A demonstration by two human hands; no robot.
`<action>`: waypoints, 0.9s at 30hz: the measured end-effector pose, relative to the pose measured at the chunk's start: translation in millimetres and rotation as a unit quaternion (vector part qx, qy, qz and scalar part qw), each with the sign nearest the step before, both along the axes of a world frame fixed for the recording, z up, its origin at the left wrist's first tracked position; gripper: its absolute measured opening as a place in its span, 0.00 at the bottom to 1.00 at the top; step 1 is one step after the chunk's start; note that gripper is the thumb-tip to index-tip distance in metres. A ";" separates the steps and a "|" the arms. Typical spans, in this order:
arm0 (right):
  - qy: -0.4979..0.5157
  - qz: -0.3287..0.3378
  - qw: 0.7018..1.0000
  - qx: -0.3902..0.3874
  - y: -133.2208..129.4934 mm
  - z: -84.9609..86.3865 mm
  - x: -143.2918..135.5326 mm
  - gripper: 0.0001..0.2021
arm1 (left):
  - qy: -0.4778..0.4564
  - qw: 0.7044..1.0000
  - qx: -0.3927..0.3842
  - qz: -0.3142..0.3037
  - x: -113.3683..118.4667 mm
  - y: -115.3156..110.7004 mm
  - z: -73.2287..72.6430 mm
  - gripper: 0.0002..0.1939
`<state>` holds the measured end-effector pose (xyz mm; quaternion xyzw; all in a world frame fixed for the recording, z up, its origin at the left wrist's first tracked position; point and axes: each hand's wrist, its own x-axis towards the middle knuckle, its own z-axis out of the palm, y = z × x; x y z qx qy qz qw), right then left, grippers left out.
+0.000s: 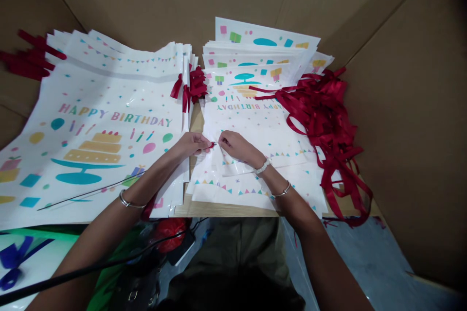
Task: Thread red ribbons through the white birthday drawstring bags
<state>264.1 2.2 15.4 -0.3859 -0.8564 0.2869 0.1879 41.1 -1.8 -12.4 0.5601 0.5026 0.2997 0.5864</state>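
My left hand pinches the end of a short red ribbon at the left edge of a white printed birthday sheet. Close beside it, my right hand has thumb and fingers pressed together over the same sheet. Whatever sits in that pinch is too small to make out. The sheet lies with its "Happy Birthday" lettering upside down, on top of a stack of similar sheets. A folded-over flap with coloured bunting shows below my right wrist.
To the left, another stack of birthday sheets carries red ribbon ties at its sides. A thin dark rod crosses it. Loose red ribbons pile up at the right. Cardboard walls enclose the table.
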 end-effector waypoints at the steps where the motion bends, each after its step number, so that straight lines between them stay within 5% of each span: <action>1: 0.000 0.000 1.000 -0.001 0.2 -0.5 -0.1 0.08 | -0.005 1.000 -0.012 0.007 0.4 -0.4 0.7 0.12; 19: -0.003 0.005 1.000 0.018 -5.1 -1.8 -0.2 0.03 | 0.002 0.995 -0.102 0.009 -6.8 -1.1 19.7 0.07; 27: 0.004 0.015 1.000 0.021 -4.6 -1.4 1.5 0.03 | -0.010 0.994 -0.111 0.001 -8.7 2.2 16.7 0.09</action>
